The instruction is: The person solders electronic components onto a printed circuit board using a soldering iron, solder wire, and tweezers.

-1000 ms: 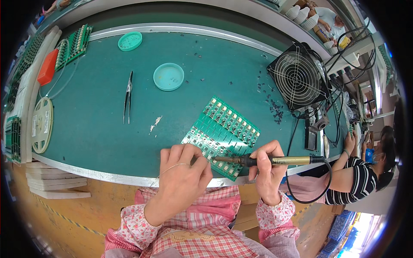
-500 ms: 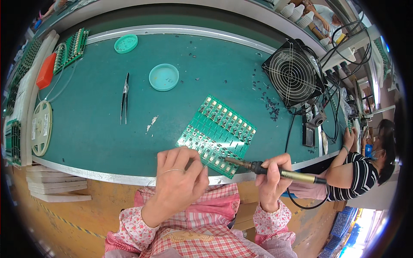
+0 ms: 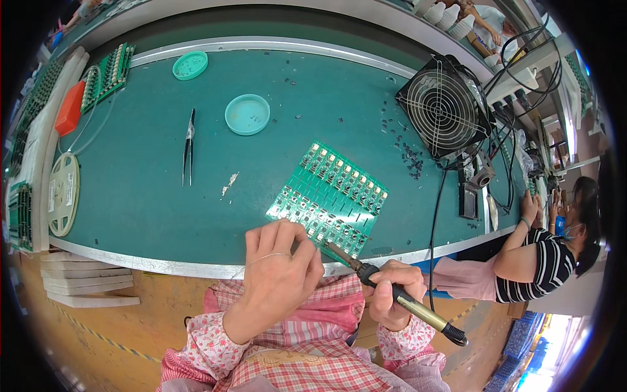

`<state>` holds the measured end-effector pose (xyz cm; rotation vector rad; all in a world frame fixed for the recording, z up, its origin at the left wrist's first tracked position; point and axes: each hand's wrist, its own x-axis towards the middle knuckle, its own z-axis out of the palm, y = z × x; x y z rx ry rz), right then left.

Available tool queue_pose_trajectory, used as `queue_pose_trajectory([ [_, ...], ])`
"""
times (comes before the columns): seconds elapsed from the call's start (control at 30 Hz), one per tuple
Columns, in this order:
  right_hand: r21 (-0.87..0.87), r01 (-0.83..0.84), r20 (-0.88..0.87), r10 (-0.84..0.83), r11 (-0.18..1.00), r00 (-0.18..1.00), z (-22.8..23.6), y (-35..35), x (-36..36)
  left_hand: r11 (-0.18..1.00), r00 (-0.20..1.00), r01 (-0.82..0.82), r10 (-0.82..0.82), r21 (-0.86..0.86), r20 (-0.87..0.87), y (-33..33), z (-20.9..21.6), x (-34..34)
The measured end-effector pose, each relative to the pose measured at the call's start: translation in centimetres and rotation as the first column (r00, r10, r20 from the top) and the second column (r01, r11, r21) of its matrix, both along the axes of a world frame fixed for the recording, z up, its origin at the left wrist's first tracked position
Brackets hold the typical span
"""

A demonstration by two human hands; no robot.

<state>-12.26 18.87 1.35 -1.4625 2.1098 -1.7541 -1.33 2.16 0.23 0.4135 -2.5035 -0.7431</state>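
A green circuit board panel (image 3: 326, 196) with rows of small white and black parts lies near the front edge of the bench. My right hand (image 3: 395, 294) is closed round the handle of a soldering iron (image 3: 418, 310), whose tip touches or nearly touches the panel's lower part. Beside the tip, my left hand (image 3: 281, 268) rests over the panel's near left corner, fingers curled and pinched. A thin pale strand that looks like solder wire (image 3: 271, 257) crosses the back of this hand; its end at the fingertips is hidden.
Tweezers (image 3: 188, 150), two round green dishes (image 3: 247, 115) (image 3: 190, 65) and small white bits (image 3: 230, 184) lie on the bench. A black fan (image 3: 444, 108) stands right, near scattered black chips (image 3: 413, 163). A reel (image 3: 64, 196) and red box (image 3: 70, 110) are left; a co-worker (image 3: 542, 255) sits right.
The soldering iron has swung, its tip moving left along the panel and its handle down toward me. My right hand moved left and down; my left hand shifted slightly right.
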Motion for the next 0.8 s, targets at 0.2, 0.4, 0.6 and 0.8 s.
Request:
queue_pose_trajectory([
  [0.2, 0.029, -0.052, -0.079, 0.054, 0.998, 0.995, 0.3, -0.6, -0.2, 0.999, 1.000, -0.003, 0.003, -0.036, 0.009, 0.0, 0.0, -0.1],
  [0.4, 0.032, -0.090, -0.267, 0.096, 0.995, 0.959, 1.1, -0.9, -0.7, 0.998, 1.000, 0.001, 0.000, -0.056, 0.014, 0.0, -0.1, -0.3],
  [0.6, 0.262, -0.186, -0.570, 0.307, 0.947, 0.762, 1.8, -0.9, -0.8, 0.999, 1.000, 0.006, -0.005, -0.054, 0.011, -0.2, -0.2, 0.0],
  [0.8, 0.250, -0.161, -0.599, 0.283, 0.955, 0.749, 1.5, -0.8, -0.8, 0.999, 1.000, 0.015, -0.016, -0.045, -0.011, -0.3, -0.1, 0.0],
])
